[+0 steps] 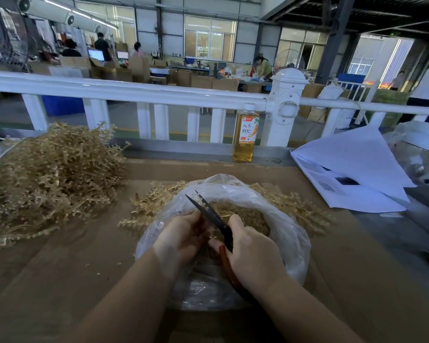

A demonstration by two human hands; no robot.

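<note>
I am working over a clear plastic bag [286,233] that is lying open near the front edge of the brown surface [84,268], about midway along it. My right hand [254,257] is gripping a pair of scissors [209,213] by their reddish-brown handles, fingers curled tight around them. The dark blades are standing slightly apart and pointing up and to the left, above the bag's mouth. My left hand [181,237] is sitting just beside the blades with its fingers curled inward, almost touching my right hand; I cannot tell whether it is pinching anything, since the fingertips are hiding that spot. Small golden cut pieces [248,216] are filling the inside of the bag under the scissors. Golden branching sprigs [154,205] are lying on the surface behind the bag, spreading out to both sides of it. A much larger heap of sprigs [52,174] is sitting at the back left corner. A bottle of amber drink [245,134] is standing upright at the back edge, against a white railing [134,92]. Folded white papers [352,169] are lying at the back right.
</note>
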